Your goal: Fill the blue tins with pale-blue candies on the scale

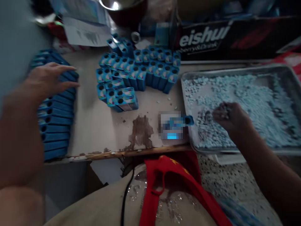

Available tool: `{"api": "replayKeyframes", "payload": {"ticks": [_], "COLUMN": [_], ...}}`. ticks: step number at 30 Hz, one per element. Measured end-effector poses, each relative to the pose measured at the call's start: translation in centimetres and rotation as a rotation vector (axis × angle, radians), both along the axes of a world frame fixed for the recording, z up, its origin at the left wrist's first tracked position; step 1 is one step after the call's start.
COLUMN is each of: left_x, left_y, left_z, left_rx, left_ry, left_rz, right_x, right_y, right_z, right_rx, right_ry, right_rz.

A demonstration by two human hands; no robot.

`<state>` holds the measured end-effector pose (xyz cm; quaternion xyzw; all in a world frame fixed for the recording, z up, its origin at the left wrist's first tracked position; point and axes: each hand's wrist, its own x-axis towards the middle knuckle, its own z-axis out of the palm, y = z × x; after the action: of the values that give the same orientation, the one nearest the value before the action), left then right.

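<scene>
Left hand [50,80]: lying on the top end of the stack of blue cases [56,125] at the left edge of the counter [98,125]. Grip is spread, fingers stretched out flat, not closed around anything.
Right hand [229,117]: down in the pale blue tablets [258,103], fingers curled into the heap. It's blurry, so I can't tell if the grip is pinching any.
Tray [235,68]: metal, on the right, with tablets all over it.
Upright cases [141,72]: a big cluster mid-counter, holes facing up.
Single case [185,120]: lying just beside the tray's left wall, partly blurred out.
Back: dark carton [235,39] behind the tray, metal bowl [117,4] up top.
</scene>
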<state>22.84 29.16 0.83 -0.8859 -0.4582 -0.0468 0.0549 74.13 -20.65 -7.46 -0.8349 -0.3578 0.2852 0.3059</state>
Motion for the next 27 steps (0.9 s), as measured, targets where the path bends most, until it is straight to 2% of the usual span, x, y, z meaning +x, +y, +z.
{"api": "replayKeyframes", "payload": {"ticks": [2, 4, 7, 9, 11, 15, 18, 23, 27], "left_x": [0.3, 0.6, 1.9, 3.3, 4.9, 7.5, 8.9, 10.3, 10.9], "left_y": [-4.9, -10.4, -18.3, -22.4, -25.4, -28.6, -29.6, -30.0, -30.1], "left_z": [0.5, 0.9, 0.8, -0.3, -2.1, -6.6, -8.9, -10.4, -11.1], "left_rx": [0.061, 0.029, -0.103, -0.138, -0.138, -0.106, -0.16, -0.257, -0.33], "left_ry": [0.0, -0.059, -0.182, -0.28, -0.372, -0.516, -0.554, -0.607, -0.61], "left_rz": [-0.16, -0.25, -0.265, -0.291, -0.364, -0.478, -0.478, -0.49, -0.482], "right_x": [0.7, 0.4, -1.3, -2.4, -3.2, -3.6, -3.3, -3.3, -4.4], "right_y": [-0.2, -1.0, -2.4, -3.0, -3.2, -3.0, -3.0, -2.2, -0.5], "right_z": [-0.3, -0.7, -0.5, 0.0, 0.4, 1.0, 1.5, 3.5, 6.6], "right_rx": [0.092, 0.169, 0.201, 0.166, 0.149, 0.164, 0.131, 0.118, 0.113], "right_ry": [0.132, 0.359, 0.722, 0.783, 0.772, 0.804, 0.813, 0.719, 0.436], "right_rz": [-0.165, -0.355, -0.569, -0.594, -0.591, -0.57, -0.414, -0.076, 0.188]}}
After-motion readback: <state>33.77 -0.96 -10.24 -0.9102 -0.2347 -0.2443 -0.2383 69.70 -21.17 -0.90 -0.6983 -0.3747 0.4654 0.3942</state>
